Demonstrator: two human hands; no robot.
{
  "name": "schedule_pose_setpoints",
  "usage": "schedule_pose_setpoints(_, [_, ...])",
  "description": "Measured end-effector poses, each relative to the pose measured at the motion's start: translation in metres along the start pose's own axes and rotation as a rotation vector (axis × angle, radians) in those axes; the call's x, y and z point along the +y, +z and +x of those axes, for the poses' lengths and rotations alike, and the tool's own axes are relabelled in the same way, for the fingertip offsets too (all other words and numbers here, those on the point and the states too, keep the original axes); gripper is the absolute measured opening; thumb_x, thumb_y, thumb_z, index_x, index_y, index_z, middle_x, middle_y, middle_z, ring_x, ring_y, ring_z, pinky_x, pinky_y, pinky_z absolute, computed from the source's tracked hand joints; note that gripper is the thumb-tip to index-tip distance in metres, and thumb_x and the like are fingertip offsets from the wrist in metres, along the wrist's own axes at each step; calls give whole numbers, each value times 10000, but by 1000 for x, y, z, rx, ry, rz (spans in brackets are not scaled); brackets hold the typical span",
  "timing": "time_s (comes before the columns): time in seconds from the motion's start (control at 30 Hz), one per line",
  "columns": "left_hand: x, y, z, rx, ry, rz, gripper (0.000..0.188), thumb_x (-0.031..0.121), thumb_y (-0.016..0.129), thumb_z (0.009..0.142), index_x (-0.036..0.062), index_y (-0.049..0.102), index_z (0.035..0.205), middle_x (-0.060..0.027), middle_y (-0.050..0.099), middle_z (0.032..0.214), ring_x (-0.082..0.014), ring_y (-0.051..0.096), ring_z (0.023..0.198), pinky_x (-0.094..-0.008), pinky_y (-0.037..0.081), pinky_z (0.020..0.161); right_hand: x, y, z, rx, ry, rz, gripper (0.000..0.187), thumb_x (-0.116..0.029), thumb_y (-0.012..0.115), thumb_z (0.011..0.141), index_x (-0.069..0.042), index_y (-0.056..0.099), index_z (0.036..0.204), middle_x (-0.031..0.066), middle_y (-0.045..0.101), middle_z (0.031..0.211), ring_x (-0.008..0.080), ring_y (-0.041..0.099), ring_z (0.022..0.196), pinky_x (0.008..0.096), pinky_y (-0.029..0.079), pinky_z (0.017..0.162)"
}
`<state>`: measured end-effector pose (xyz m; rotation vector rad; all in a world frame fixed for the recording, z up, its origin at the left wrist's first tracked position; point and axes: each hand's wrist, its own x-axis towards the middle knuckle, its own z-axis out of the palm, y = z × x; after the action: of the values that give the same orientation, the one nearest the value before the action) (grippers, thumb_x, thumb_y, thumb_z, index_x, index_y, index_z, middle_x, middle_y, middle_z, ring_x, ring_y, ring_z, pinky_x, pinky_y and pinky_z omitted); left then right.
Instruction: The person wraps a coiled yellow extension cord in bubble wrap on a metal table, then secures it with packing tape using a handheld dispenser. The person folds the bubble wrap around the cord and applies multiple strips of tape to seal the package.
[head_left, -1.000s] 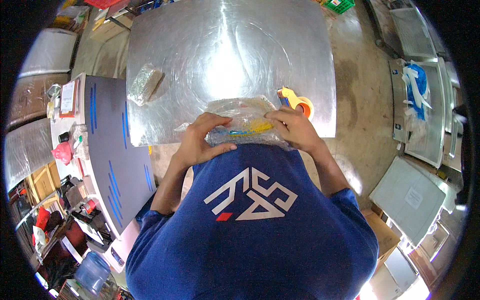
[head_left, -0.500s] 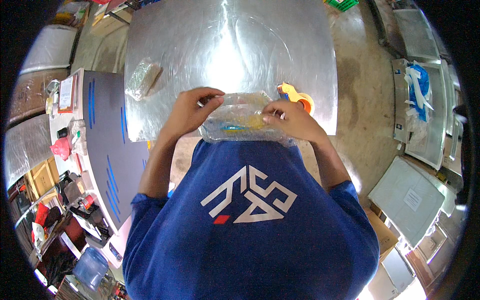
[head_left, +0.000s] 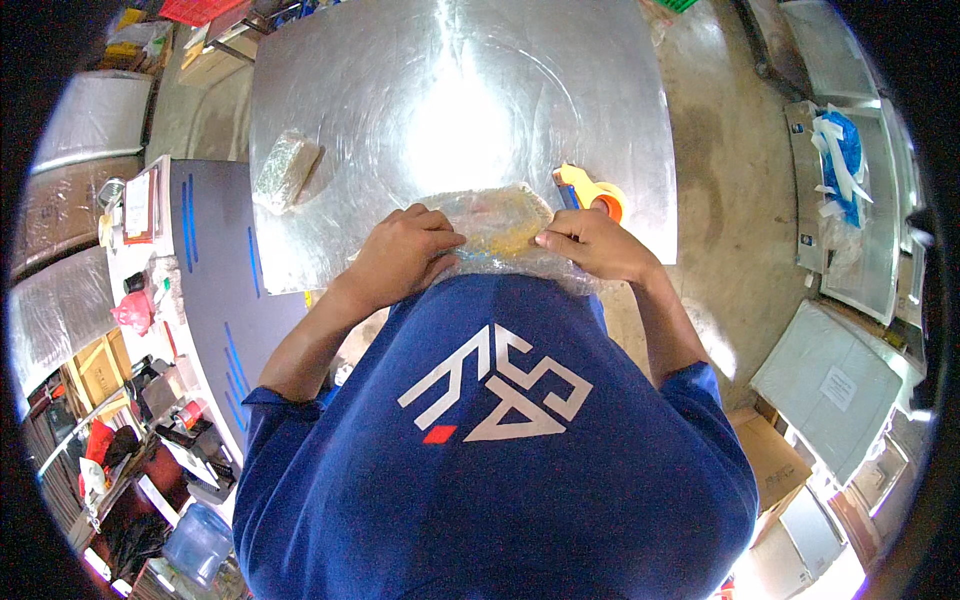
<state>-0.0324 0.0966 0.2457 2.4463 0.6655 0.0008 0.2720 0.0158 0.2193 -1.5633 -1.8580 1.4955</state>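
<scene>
At the near edge of the shiny metal table (head_left: 350, 80) lies a bundle of clear bubble wrap (head_left: 500, 215), with something yellowish and a bit of blue showing through it. My left hand (head_left: 408, 250) is closed on the wrap's left side, fingers curled and thumb underneath. On the opposite side my right hand (head_left: 600, 245) pinches the wrap between thumb and bent fingers. Just beyond the right hand sits a yellow tape dispenser (head_left: 590, 190) with an orange-rimmed roll. What exactly the wrap encloses cannot be made out.
Another wrapped packet (head_left: 288, 170) lies at the table's left side. A dark grey panel (head_left: 205, 260) with blue stripes stands left of the table. Beside the floor on the right are a blue plastic bundle (head_left: 840, 165), a pale flat package (head_left: 825, 385) and a cardboard box (head_left: 765, 465).
My left hand has come down and right, from the wrap's far left corner onto its near left side. The right hand has shifted slightly and still grips the wrap.
</scene>
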Motion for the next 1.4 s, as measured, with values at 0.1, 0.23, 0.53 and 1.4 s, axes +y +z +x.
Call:
schedule_pose_setpoints(0.1, [5,-2,1,60,37,68,194,201,718,897,78,759,1041,-61,706,985,-293,657,977,-436,520,887,-21,-7,1,-29,178,-48,316,-299,710,926,-33,734,1096,137,649,829,284,645,775,407,488,716])
schedule_pose_setpoints(0.23, [-4,2,3,151,-2,-56,177,191,710,909,51,759,1007,-113,700,928,-322,662,904,-435,533,811,-21,-3,7,30,172,-111,376,-306,773,892,-33,708,1143,80,618,832,179,610,787,343,465,723])
schedule_pose_setpoints(0.53, [-11,2,18,132,-98,-132,191,73,680,877,39,655,1062,-163,639,975,-377,646,936,-462,539,832,-3,11,20,231,-33,-385,189,-190,655,937,-28,606,1021,165,681,909,370,677,861,470,524,761])
schedule_pose_setpoints(1.4, [-18,3,2,24,-132,-447,346,215,720,922,52,717,1226,-157,658,1053,-310,645,1045,-393,531,883,18,1,-39,444,-343,3,318,-29,734,910,-57,677,1221,127,690,1210,292,629,1165,384,492,972])
